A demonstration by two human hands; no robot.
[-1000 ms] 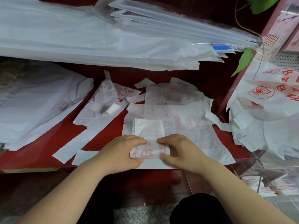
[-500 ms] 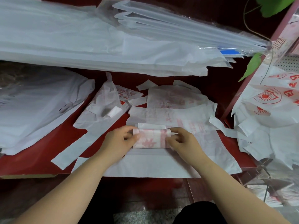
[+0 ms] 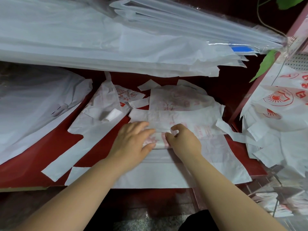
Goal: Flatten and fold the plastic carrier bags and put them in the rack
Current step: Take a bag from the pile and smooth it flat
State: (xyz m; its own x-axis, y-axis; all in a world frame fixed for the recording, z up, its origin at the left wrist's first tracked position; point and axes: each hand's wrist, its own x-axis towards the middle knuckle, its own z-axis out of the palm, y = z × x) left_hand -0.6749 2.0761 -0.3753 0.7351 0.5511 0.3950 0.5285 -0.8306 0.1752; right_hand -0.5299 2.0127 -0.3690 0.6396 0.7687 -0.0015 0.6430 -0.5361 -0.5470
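A white carrier bag with red print, folded into a small bundle [image 3: 159,139], lies on top of a flat white bag [image 3: 166,172] on the red table [image 3: 50,155]. My left hand [image 3: 133,140] covers the bundle's left end, fingers over its far edge and thumb at its near edge. My right hand [image 3: 183,139] pinches the right end with curled thumb and forefinger. More flattened printed bags [image 3: 180,104] lie just beyond. A clear rack [image 3: 275,202] at the lower right holds folded bags.
A thick stack of large white bags [image 3: 100,39] overhangs the back of the table. Loose white bags lie at the left [image 3: 33,105] and left of centre [image 3: 103,114]. Printed bags [image 3: 280,114] hang in a pile at the right beside a red post [image 3: 250,90].
The bundle has been folded over away from me, getting shorter and moving up the flat bag. Both hands moved with it, and the left hand's fingers have spread over it.
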